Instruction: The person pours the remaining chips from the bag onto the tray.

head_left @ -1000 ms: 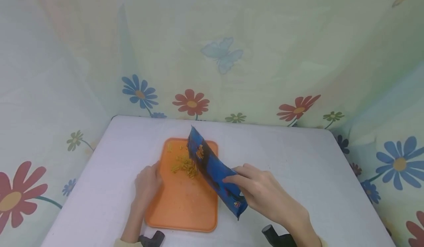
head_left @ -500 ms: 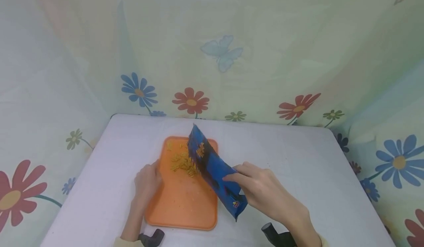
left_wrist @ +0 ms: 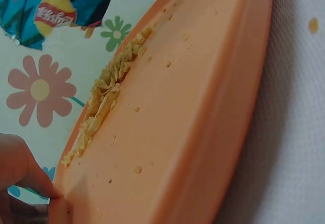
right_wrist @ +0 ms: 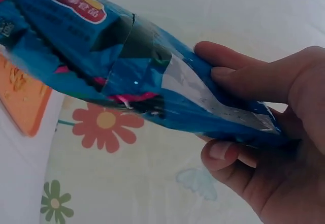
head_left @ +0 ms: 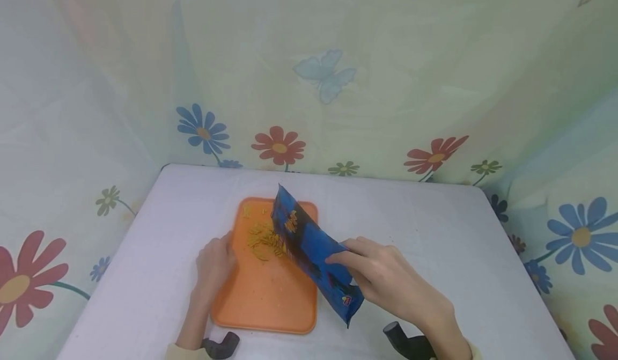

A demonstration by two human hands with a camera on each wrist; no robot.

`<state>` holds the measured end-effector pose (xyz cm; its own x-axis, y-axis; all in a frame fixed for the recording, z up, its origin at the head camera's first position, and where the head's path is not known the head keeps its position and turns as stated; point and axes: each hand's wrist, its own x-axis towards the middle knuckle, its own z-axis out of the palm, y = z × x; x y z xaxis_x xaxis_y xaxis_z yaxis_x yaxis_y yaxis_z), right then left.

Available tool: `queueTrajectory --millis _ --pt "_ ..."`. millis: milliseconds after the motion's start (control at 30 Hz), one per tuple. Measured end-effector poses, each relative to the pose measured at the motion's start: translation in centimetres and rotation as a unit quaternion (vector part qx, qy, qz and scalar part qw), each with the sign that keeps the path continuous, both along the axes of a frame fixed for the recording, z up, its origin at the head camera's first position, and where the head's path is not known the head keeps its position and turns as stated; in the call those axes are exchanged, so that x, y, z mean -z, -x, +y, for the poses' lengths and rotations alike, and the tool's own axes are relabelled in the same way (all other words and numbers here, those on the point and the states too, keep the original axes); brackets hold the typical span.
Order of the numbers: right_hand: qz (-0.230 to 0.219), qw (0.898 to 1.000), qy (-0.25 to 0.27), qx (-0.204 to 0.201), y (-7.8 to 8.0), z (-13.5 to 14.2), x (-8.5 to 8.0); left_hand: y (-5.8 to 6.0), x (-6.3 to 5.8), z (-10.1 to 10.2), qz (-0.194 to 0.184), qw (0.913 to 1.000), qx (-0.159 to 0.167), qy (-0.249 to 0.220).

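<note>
At lower centre of the frame, a right hand [head_left: 386, 274] pinches a blue, long, crinkled-plastic snack packet [head_left: 314, 250] tilted over yellow crumbled chips [head_left: 262, 236] on a rectangular orange plastic tray [head_left: 265, 306], its rim gripped by the left hand [head_left: 215, 266]; emptying appears under way, the next move likely calling for a steeper tilt

flowered backdrop [head_left: 386, 54] – white table [head_left: 410, 215]

There's a way in over the tray's [head_left: 267, 303] near end, but the bag [head_left: 311, 244] slants across its right edge, right hand [head_left: 379, 269] beyond, and the left hand [head_left: 214, 264] blocks the left!
</note>
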<state>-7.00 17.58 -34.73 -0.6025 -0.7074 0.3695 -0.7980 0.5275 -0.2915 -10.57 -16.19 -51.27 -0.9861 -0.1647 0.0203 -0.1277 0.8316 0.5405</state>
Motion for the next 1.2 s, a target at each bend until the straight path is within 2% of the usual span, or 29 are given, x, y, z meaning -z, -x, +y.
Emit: queueTrajectory --millis 467,733,1200 --pt "-0.044 0.999 -0.011 -0.004 -0.05 -0.46 -0.54 -0.02 0.16 -0.11 0.009 0.9999 0.0 -0.005" --pt "0.003 1.0 0.006 -0.005 0.16 -0.51 -0.32 0.12 0.04 -0.17 -0.001 1.0 -0.003 -0.006" --pt "0.025 0.998 0.057 -0.019 0.17 -0.43 -0.39 0.15 0.06 -0.18 0.004 1.0 0.002 -0.006"
